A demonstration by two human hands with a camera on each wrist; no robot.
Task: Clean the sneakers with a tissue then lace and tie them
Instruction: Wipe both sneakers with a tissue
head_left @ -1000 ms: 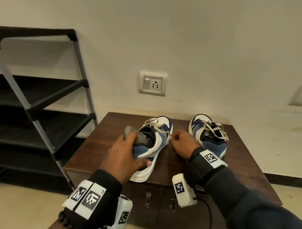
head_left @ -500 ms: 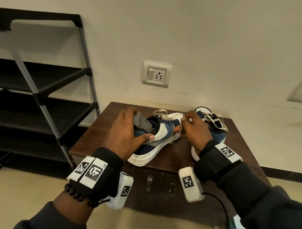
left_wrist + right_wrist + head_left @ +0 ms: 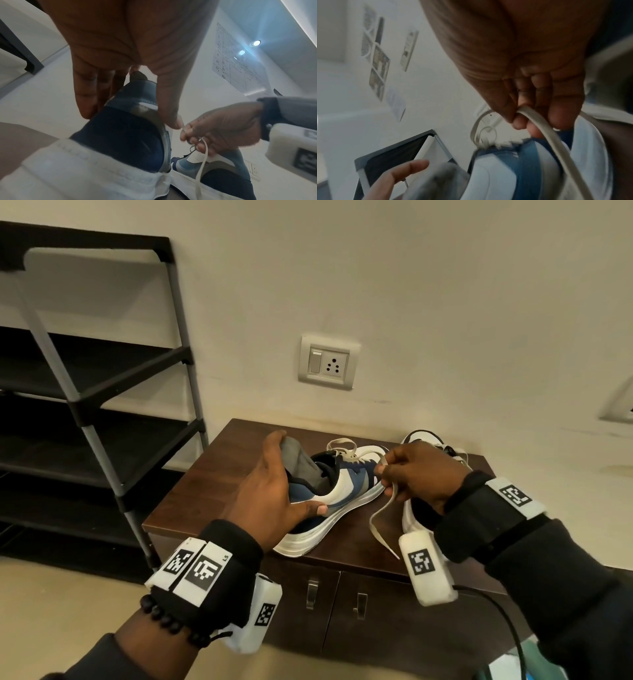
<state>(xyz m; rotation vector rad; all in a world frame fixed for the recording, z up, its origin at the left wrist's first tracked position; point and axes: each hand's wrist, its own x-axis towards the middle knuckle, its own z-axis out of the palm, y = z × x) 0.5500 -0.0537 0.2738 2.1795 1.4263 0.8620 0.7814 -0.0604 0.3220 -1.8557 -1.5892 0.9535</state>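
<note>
Two sneakers [image 3: 337, 494] on wooden cabinet [image 3: 212, 474], wall socket [image 3: 328, 367]

Dark sleeves; black wristbands [image 3: 219, 580] bearing white coded tags — beaded bracelet [image 3: 171, 619] on left.

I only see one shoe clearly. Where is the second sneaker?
In the head view the second sneaker sits on the brown cabinet, right of the held sneaker and mostly hidden behind the right hand.

Blue-and-white sneaker [image 3: 337, 491] showing a grey insole [image 3: 301, 463]; cream lace [image 3: 380, 518] trailing over dark brown cabinet [image 3: 219, 474]; black shelf rack [image 3: 102, 412] standing alongside.
</note>
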